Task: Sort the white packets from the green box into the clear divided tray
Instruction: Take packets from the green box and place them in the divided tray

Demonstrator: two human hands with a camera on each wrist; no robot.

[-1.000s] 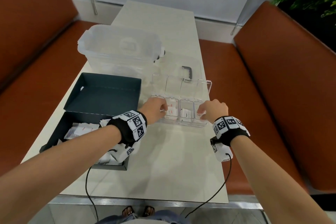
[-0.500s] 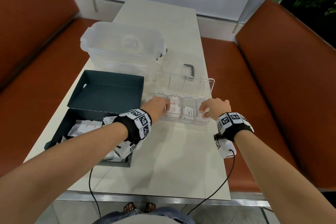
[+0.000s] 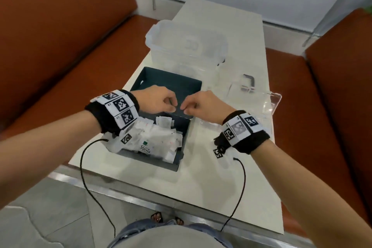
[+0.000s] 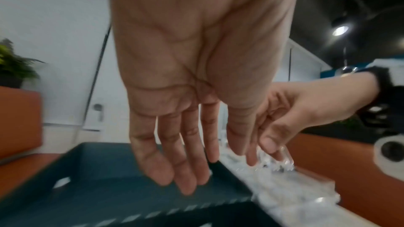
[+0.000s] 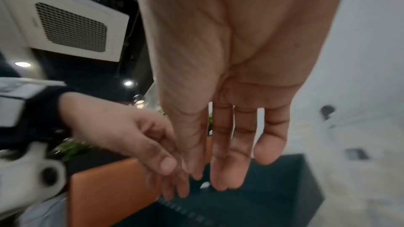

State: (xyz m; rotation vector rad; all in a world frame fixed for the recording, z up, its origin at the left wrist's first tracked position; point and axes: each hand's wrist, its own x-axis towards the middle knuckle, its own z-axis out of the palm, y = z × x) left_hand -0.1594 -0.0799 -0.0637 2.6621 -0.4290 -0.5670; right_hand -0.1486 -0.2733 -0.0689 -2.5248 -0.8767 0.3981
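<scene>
Above the green box [image 3: 182,127], both hands hung nearly fingertip to fingertip, the left hand [image 3: 155,99] and the right hand [image 3: 203,106] meeting over the wall between the box's empty lid half and its filled half. From the wrist views, the left hand's fingers [image 4: 186,161] pointed downward, loose and almost straight, with nothing between them; the right hand's fingers [image 5: 227,153] hung the same way, also holding nothing, though motion blur softened the tips. White packets [image 3: 159,139] lay heaped in the near half of the box, one printed with the word Stevia. Just right of the box on the pale table [image 3: 201,183], the clear divided tray [image 3: 269,115] sat partly behind the right wrist, its contents too hidden to read. A clear lidded tub [image 3: 187,46] stood farther back.
</scene>
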